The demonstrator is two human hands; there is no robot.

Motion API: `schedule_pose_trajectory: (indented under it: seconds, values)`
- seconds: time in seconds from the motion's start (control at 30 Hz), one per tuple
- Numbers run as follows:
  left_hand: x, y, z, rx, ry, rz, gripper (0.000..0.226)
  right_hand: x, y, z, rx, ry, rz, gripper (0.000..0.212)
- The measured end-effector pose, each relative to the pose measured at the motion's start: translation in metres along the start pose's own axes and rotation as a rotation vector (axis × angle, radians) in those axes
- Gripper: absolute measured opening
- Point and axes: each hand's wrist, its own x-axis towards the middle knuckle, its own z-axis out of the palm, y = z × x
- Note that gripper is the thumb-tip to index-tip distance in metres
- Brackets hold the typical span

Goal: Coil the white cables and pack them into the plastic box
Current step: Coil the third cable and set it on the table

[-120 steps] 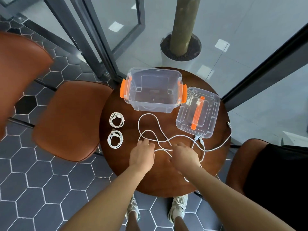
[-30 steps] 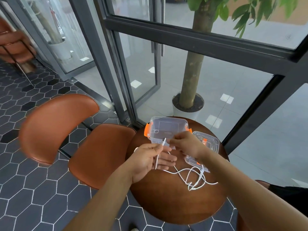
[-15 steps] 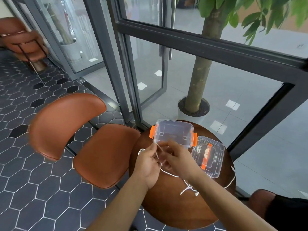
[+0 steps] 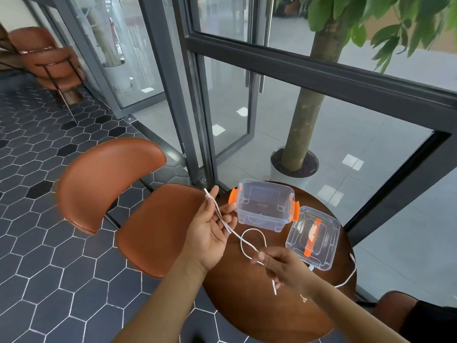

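One white cable stretches above the round wooden table between my two hands. My left hand is palm up; two strands cross the palm and the plug sticks out by the raised fingertip, pinched there. My right hand pinches the same cable lower right, where it forms a loop, and its other end hangs below the fingers. The clear plastic box with orange latches stands open and empty at the table's far side. A second white cable lies by the right edge.
The box's clear lid with an orange handle lies upside down right of the box. A brown chair stands close on the left, another at the lower right corner. Glass doors and a potted tree are behind the table.
My hands have drawn apart: the left rose toward the upper left with the plug end, the right slid down to the right along the cable. The camera has tilted upward.
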Motion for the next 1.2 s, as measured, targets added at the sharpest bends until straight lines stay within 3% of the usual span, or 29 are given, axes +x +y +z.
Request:
schedule_pose_trajectory:
  seconds: [0.17, 0.27, 0.37, 0.5, 0.6, 0.73, 0.8, 1.0, 1.1, 1.2]
  values:
    - [-0.005, -0.002, -0.005, -0.013, -0.149, -0.135, 0.036, 0.015, 0.006, -0.008, -0.203, -0.135, 0.171, 0.044]
    - [-0.009, -0.006, -0.007, 0.044, -0.276, -0.211, 0.030, 0.032, -0.017, -0.013, -0.370, -0.037, 0.191, 0.039]
    - [-0.012, -0.007, -0.011, 0.235, -0.327, -0.249, 0.027, 0.048, -0.047, -0.022, -0.258, 0.065, 0.156, 0.033]
    - [-0.014, -0.005, -0.014, 0.579, -0.300, -0.297, 0.025, 0.059, -0.083, -0.034, -0.019, -0.007, 0.135, 0.036]
    - [-0.013, -0.004, -0.016, 0.834, -0.242, -0.290, 0.024, 0.057, -0.106, -0.026, -0.165, -0.060, 0.092, 0.038]
    - [-0.014, -0.010, -0.019, 1.046, -0.165, -0.279, 0.027, 0.048, -0.122, -0.013, -0.427, 0.058, -0.036, 0.025]
    - [-0.014, -0.014, -0.019, 0.987, -0.091, -0.220, 0.029, 0.041, -0.122, -0.003, -0.535, 0.092, -0.100, 0.012]
    - [-0.007, -0.017, -0.020, 0.624, 0.025, -0.162, 0.028, 0.034, -0.092, 0.020, -0.387, 0.244, -0.089, 0.003]
    - [-0.008, -0.017, -0.016, 0.394, 0.031, -0.178, 0.029, 0.034, -0.077, 0.026, -0.407, 0.335, -0.085, 0.014]
    - [-0.009, -0.015, -0.009, 0.170, -0.045, -0.216, 0.039, 0.029, -0.068, 0.032, -0.326, 0.314, -0.115, 0.014]
